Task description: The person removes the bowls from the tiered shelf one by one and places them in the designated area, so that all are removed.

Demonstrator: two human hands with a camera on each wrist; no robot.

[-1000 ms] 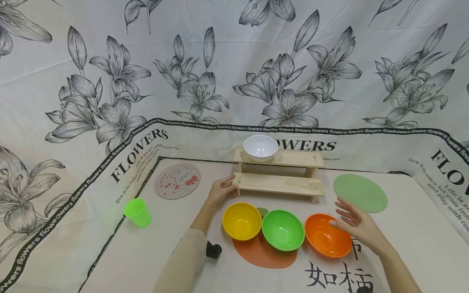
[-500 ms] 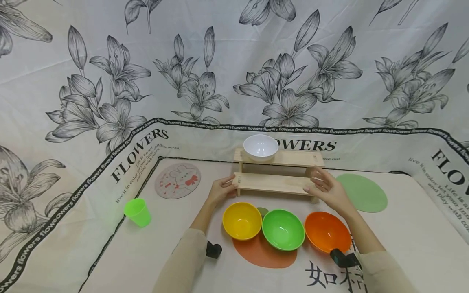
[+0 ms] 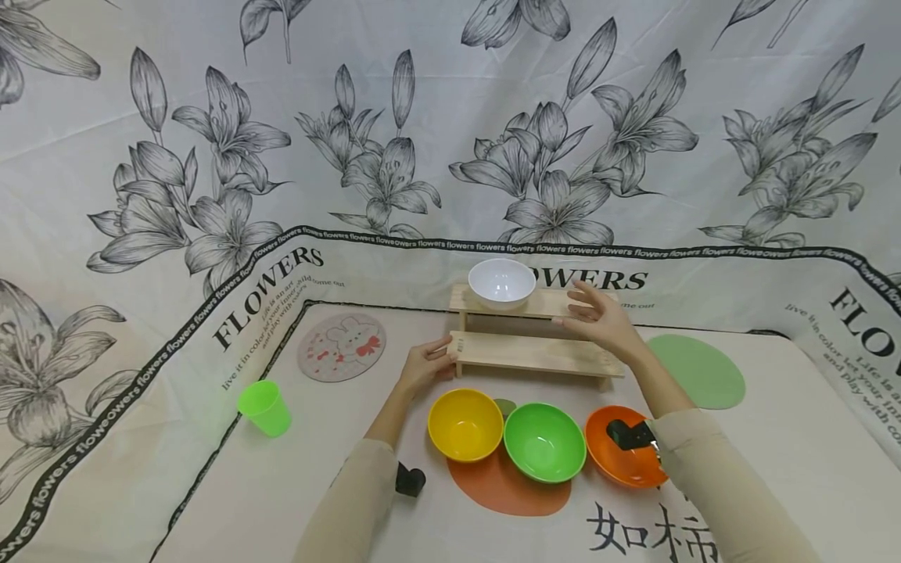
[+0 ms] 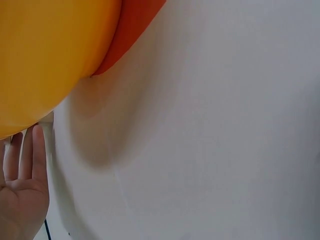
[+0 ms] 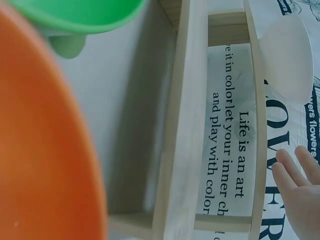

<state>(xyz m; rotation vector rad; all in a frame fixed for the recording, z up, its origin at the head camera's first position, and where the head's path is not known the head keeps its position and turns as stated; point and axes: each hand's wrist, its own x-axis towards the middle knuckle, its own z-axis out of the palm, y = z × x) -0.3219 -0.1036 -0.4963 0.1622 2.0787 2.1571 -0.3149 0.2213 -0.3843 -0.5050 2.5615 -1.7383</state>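
In the head view, my left hand (image 3: 425,366) touches the left end of a two-step wooden rack (image 3: 535,353). The left wrist view shows its fingers (image 4: 39,152) fairly straight, the tips partly hidden behind the yellow bowl (image 4: 45,55). My right hand (image 3: 600,317) hovers over the right part of the upper step, fingers spread and holding nothing. Left of it, a white bowl (image 3: 502,283) sits on that upper step, apart from the fingers. In front of the rack stand the yellow bowl, a green bowl (image 3: 544,442) and an orange bowl (image 3: 619,461), partly covered by the right wrist.
A bright green cup (image 3: 265,408) stands at the left. A rabbit-print mat (image 3: 342,348) lies behind it, and a green oval mat (image 3: 697,371) lies right of the rack. Flower-printed cloth (image 3: 394,180) rises behind the table.
My right hand has moved from above the orange bowl, past the rack's right end, up and left toward the white bowl. The left hand has stayed at the rack.
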